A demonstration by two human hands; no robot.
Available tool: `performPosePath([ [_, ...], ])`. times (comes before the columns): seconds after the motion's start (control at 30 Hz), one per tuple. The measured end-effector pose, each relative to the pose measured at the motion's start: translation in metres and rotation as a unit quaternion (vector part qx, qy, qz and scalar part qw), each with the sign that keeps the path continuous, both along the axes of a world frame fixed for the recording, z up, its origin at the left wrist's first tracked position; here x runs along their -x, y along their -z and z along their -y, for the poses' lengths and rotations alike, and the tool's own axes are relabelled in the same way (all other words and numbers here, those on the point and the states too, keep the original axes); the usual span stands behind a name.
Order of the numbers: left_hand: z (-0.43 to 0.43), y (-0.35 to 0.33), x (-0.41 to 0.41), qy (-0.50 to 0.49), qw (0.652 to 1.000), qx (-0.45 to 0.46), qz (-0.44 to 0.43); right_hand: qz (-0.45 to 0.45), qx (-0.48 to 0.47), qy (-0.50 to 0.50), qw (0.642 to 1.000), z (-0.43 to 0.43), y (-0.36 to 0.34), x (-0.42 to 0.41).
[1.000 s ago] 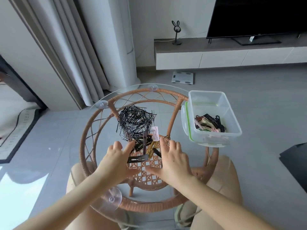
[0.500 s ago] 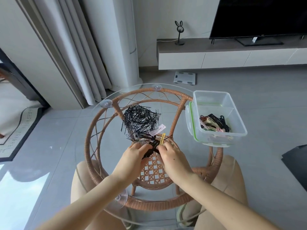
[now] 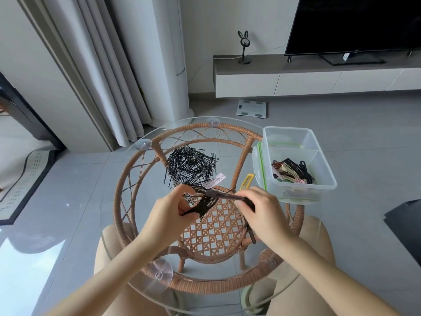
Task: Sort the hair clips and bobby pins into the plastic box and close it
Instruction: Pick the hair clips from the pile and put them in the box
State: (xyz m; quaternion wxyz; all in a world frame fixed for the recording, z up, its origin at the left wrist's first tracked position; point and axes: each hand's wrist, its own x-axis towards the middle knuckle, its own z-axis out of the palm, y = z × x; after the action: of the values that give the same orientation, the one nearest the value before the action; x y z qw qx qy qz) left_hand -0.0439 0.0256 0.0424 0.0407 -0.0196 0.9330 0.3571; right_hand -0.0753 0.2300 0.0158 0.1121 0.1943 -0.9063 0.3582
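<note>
My left hand pinches thin black wire bobby pins, fanned out. My right hand clamps a slim dark hair clip.

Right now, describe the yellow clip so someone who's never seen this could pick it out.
Find the round glass-topped rattan table and the clear plastic box at its right edge. Just left of the box's near corner, on the glass, lies the yellow hair clip. It is the only bright yellow piece: the nearest loose clip is pale, the bobby pins black.
</note>
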Motion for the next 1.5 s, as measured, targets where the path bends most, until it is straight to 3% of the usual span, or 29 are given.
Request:
performPosePath([
  [0.23, -0.023, -0.044, 0.027, -0.003, 0.999, -0.021, -0.030, -0.113, 0.018, 0.094, 0.989, -0.048, -0.055, 0.027],
  [0.37, -0.076, -0.059, 0.063, 0.029, 0.994, -0.065, -0.083, -0.172, -0.042, 0.162, 0.971, -0.088, -0.070, 0.068],
  [0.5, -0.135, -0.057, 0.096, 0.016, 0.986, -0.105, -0.127, -0.156, -0.109, 0.142, 0.971, -0.114, -0.060, 0.090],
  [0.63, -0.173, -0.040, 0.113, -0.029, 0.979, -0.129, -0.154, -0.099, -0.117, 0.150, 0.977, -0.125, -0.038, 0.093],
  [0.83, -0.189, -0.017, 0.122, 0.033, 0.991, -0.039, -0.122, 0.025, -0.117, 0.096, 0.988, -0.119, -0.021, 0.086],
  [1.03, -0.180, -0.015, 0.131, 0.167, 0.982, 0.045, -0.081, 0.051, -0.055, 0.067, 0.995, -0.115, -0.033, 0.089],
  [1.27, -0.154, -0.029, 0.141, 0.231, 0.972, 0.038, -0.027, 0.069, -0.024, 0.082, 0.994, -0.108, -0.041, 0.089],
  [1.33, -0.140, -0.036, 0.140, 0.229, 0.973, -0.022, 0.004, 0.084, -0.045, 0.086, 0.992, -0.109, -0.046, 0.086],
  [1.4, -0.124, -0.041, 0.137, 0.201, 0.977, -0.072, 0.023, 0.064, -0.105, 0.114, 0.986, -0.109, -0.051, 0.083],
  [1.5, -0.094, -0.045, 0.135, 0.154, 0.986, -0.060, 0.006, -0.059, -0.139, 0.184, 0.971, -0.101, -0.062, 0.077],
])
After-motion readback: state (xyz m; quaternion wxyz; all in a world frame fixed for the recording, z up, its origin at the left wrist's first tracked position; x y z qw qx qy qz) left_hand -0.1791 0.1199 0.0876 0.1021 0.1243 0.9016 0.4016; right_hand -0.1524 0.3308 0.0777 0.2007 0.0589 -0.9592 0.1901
